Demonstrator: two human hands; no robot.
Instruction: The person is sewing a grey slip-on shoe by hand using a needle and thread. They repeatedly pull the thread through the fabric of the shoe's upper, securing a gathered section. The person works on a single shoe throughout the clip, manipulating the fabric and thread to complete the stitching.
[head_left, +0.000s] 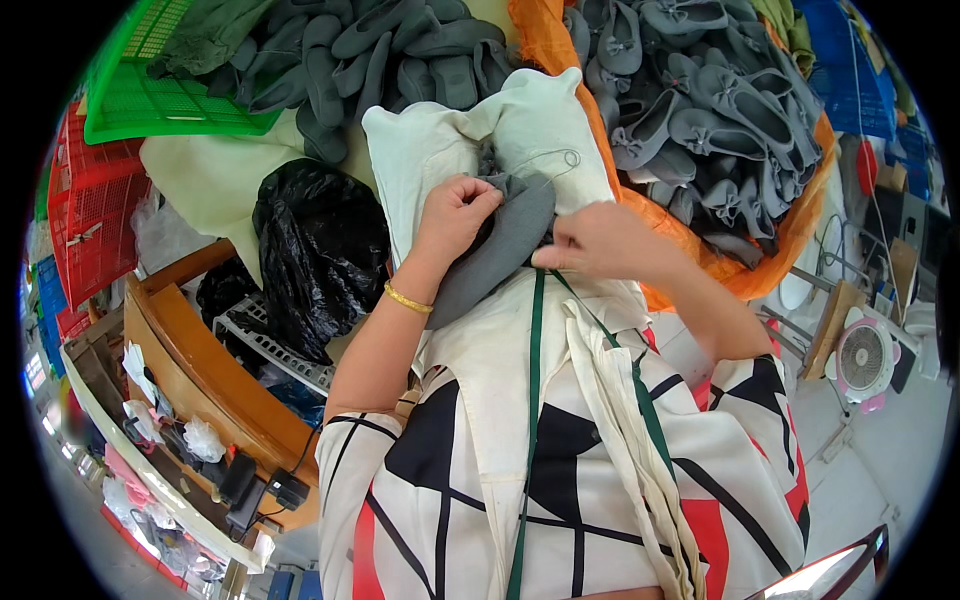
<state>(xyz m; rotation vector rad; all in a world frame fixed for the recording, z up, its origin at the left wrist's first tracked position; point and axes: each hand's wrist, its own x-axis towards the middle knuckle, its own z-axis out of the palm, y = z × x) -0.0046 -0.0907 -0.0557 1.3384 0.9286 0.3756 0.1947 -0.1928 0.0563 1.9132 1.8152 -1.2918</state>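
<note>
the grey shoe (510, 240) is on a white cloth (425, 150), between the two hands. the left hand (458, 215) has its grip pinched on the shoe's edge. the right hand (605, 240) is curled just beside the shoe; i cannot tell if its grip holds anything. lots of shoes fill an orange sack (542, 38) on the right. a green basket (135, 105), a red crate (95, 225) and a black bag (318, 245) are on the left. a fan (864, 358) is far right.
</note>
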